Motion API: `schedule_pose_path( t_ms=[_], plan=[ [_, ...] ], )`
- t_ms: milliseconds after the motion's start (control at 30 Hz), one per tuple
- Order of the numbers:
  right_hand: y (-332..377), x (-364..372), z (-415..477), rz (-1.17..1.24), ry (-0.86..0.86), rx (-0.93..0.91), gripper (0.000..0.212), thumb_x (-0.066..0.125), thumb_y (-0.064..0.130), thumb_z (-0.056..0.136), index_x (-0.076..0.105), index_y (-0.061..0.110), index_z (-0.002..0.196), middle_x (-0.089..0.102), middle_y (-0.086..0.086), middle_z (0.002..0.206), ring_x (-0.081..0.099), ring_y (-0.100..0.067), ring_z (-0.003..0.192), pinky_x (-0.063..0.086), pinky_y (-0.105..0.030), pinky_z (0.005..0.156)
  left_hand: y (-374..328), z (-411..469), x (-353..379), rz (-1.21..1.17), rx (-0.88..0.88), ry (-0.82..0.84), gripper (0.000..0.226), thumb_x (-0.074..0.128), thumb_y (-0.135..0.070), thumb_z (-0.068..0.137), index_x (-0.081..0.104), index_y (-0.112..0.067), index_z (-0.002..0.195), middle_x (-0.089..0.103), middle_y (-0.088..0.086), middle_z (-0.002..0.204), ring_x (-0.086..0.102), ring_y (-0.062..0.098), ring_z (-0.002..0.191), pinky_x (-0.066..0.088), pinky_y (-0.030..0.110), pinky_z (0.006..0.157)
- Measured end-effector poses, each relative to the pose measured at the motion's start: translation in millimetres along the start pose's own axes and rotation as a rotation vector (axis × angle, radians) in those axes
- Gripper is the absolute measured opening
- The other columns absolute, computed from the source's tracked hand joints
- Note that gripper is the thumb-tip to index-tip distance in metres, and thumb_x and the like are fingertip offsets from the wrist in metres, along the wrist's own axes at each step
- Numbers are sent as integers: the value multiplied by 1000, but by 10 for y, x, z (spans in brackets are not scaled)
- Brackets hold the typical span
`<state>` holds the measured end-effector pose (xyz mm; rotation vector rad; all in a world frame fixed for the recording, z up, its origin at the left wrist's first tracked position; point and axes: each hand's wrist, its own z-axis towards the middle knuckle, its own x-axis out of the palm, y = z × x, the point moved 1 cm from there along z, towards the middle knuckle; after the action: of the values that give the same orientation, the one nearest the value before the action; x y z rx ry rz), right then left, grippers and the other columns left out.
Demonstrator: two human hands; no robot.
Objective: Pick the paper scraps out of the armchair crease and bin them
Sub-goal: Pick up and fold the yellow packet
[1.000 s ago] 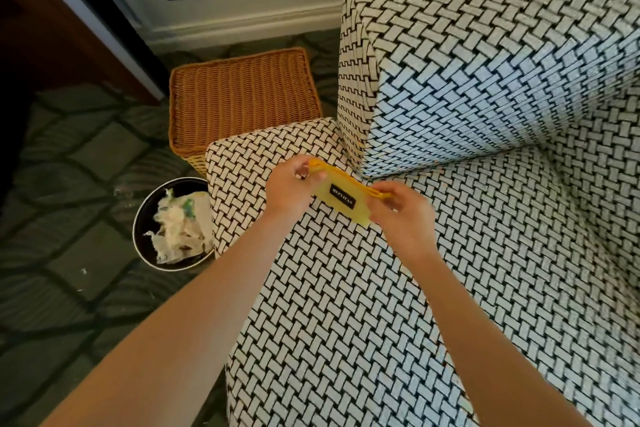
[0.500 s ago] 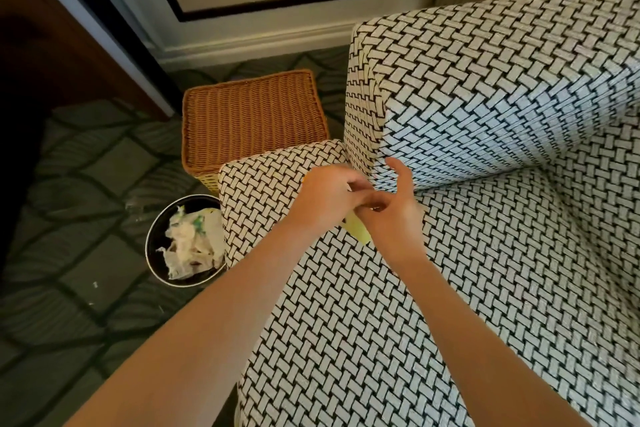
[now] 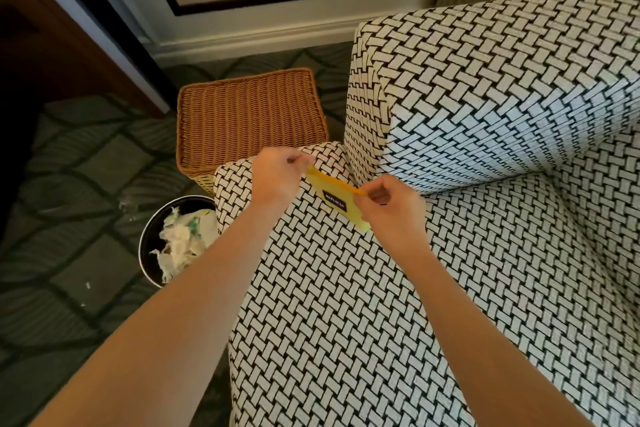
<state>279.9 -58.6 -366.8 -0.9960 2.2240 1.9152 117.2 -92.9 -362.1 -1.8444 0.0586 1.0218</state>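
A yellow paper scrap with a small black label is stretched between both hands above the seat of the black-and-white woven armchair. My left hand pinches its upper left end. My right hand pinches its right end, close to the crease where seat meets backrest. The round black bin stands on the floor left of the chair, holding crumpled white paper.
A square wicker basket stands between the bin and the chair's side. Patterned dark carpet covers the floor, with a few tiny white flecks near the bin. A wall, skirting and curtain lie behind the chair.
Half a second ago both hands were bunched together at the crease with the yellow scrap mostly hidden. They have since drawn apart, and the scrap is spread open between them again.
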Motion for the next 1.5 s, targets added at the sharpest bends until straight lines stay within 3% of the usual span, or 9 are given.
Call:
schedule_pose_path(
  t_ms=[167, 367, 600, 700, 800, 1100, 1267, 1433, 1500],
  plan=[
    [51, 109, 81, -213, 203, 15, 15, 59, 6, 81, 53, 19, 82, 58, 10, 82, 53, -7, 62, 42, -11, 46, 112, 147, -139, 45, -11, -63, 22, 59, -23, 90, 71, -9, 101, 59, -6, 77, 41, 1, 58, 35, -1, 55],
    [272, 505, 290, -704, 248, -7, 31, 58, 20, 87, 50, 14, 116, 61, -5, 102, 60, -24, 93, 48, -33, 72, 147, 259, -228, 89, 20, -27, 22, 59, -25, 89, 71, -11, 102, 60, -6, 84, 46, 1, 66, 33, 8, 58],
    [603, 697, 582, -790, 171, -47, 19, 46, 23, 94, 62, 17, 88, 53, 0, 76, 52, -19, 72, 41, -29, 60, 444, 492, -570, -23, -140, -76, 23, 58, -29, 90, 70, -10, 93, 61, -2, 77, 52, 10, 69, 43, 18, 61],
    [862, 913, 740, -733, 156, -20, 23, 46, 22, 93, 56, 18, 72, 51, 1, 67, 53, -20, 66, 40, -28, 58, 527, 644, -859, -106, -154, -85, 17, 57, -29, 90, 65, -15, 84, 60, -4, 74, 56, 10, 73, 46, 20, 66],
    [1068, 1093, 882, -700, 112, -11, 19, 50, 23, 92, 63, 16, 80, 60, -3, 78, 57, -21, 73, 43, -29, 61, 597, 777, -1083, -128, -143, -89, 19, 57, -28, 90, 66, -13, 84, 58, -7, 67, 54, 6, 66, 48, 29, 80],
    [1314, 1232, 1387, -291, 38, 3, 13, 62, 24, 86, 70, 14, 86, 64, -2, 83, 59, -14, 77, 47, -26, 65, 552, 1271, -1257, -140, -92, -67, 23, 43, -27, 98, 56, -9, 104, 54, -2, 87, 49, 6, 74, 36, 15, 62],
    [1097, 1264, 1787, 92, 145, 187, 6, 65, 24, 84, 65, 18, 85, 65, -3, 96, 60, -20, 94, 50, -35, 85, 638, 1649, -1008, -242, -194, -35, 13, 38, -24, 99, 46, -14, 98, 59, 6, 96, 62, 23, 95, 53, 43, 87],
    [812, 1359, 2201, 353, 155, 363, 18, 63, 30, 84, 62, 20, 100, 65, -5, 106, 61, -21, 97, 49, -42, 91, 581, 1948, -761, -357, -294, -57, 20, 39, -24, 99, 51, -8, 105, 60, 9, 101, 62, 20, 93, 48, 18, 58],
    [701, 1403, 2292, 427, 180, 424, 29, 63, 31, 84, 60, 17, 109, 64, -6, 108, 61, -22, 98, 50, -42, 88, 603, 1999, -652, -413, -325, -58, 27, 39, -29, 99, 53, -9, 111, 62, 9, 106, 62, 21, 98, 45, 19, 64]
  ],
)
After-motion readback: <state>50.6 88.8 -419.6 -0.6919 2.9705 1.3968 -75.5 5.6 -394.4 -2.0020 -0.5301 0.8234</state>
